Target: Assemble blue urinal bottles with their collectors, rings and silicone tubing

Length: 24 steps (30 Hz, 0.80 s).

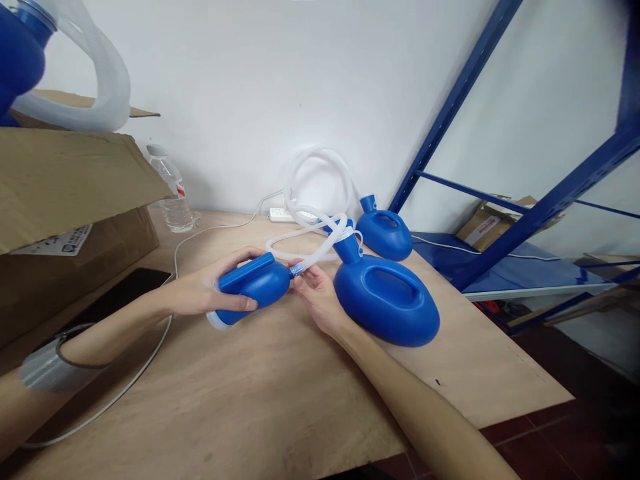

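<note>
Your left hand (200, 290) is in a wide grip: thumb (243, 305) stretched along the near side, fingers curved over the far side, partly hidden. Your right hand (320, 297) is just beside it, not touching, thumb and fingertips in a pinch. Left arm (135, 327) comes in from the left, right arm (400, 380) from lower right; both slant inward to the hands. Right wrist looks near straight.

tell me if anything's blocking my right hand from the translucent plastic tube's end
Nothing visible: your right hand touches the tube's end beside the rounded blue plastic bottle in your left hand. The larger blue plastic jug stands to the right.
</note>
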### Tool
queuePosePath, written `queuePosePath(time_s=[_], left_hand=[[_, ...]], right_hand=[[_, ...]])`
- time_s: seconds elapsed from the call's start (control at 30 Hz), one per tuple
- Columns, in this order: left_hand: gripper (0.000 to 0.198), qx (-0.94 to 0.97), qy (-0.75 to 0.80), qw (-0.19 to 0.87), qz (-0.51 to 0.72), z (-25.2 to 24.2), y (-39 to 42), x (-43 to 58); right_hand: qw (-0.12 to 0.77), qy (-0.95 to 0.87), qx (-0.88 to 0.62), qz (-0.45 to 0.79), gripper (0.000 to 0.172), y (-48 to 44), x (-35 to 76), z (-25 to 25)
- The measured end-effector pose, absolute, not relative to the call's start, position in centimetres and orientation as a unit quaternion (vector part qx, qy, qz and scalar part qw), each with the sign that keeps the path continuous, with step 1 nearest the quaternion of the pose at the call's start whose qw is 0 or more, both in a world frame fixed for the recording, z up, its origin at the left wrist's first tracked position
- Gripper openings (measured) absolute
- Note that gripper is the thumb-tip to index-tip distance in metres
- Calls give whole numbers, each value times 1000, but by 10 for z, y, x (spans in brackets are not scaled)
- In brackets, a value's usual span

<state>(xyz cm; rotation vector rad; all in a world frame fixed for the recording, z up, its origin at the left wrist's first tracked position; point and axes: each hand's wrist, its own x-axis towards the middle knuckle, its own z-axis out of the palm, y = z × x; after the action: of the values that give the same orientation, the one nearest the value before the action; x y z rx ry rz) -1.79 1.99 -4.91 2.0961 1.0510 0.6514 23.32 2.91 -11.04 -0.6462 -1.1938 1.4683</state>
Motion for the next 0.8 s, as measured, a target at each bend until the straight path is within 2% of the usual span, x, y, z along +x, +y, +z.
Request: queuePosePath(time_s=[0.27,0.5,0.8], left_hand=[[68,819,363,365,252,-49,10,-6],[65,830,354,361,236,-45,5,-2],[67,905,339,136,216,-45,2,4]], right_hand=[[583,-492,-322,561,49,29,230,-108],[590,-467,-353,556,57,23,225,-109],[590,-432,-391,560,64,20,218,-108]])
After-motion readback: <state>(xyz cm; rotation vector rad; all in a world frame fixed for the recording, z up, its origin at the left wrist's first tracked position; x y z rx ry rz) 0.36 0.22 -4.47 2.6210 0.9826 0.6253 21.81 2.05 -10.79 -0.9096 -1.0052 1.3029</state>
